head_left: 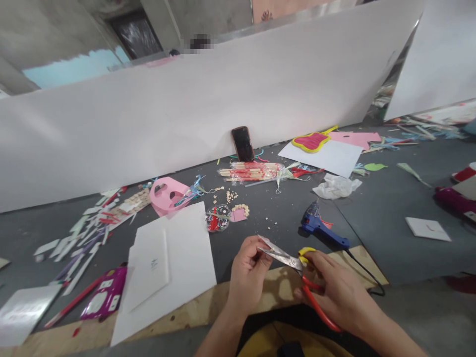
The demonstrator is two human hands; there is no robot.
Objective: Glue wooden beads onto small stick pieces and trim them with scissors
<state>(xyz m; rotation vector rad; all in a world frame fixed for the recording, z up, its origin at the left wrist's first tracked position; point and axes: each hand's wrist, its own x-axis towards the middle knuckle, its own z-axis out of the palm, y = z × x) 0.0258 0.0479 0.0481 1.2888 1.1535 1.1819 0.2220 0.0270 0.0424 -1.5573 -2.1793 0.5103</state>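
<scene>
My right hand (330, 285) grips a pair of scissors (284, 257) by its handles, one yellow and one red. The blades are parted and point left toward my other hand. My left hand (250, 267) is closed in a pinch at the blade tips, and what its fingers hold is too small to make out. Both hands are above the wooden front edge of the table. Just beyond them lie a blue glue gun (323, 225) with a black cord and a round clear tray of beads (217, 218).
White sheets (186, 248) lie on the left, beside a pink mask-shaped cutout (167, 196) and scattered strips. Bundled sticks (253, 171) lie before a phone (243, 143) leaning on a white panel (208, 109). Crumpled tissue (336, 186) is right of centre.
</scene>
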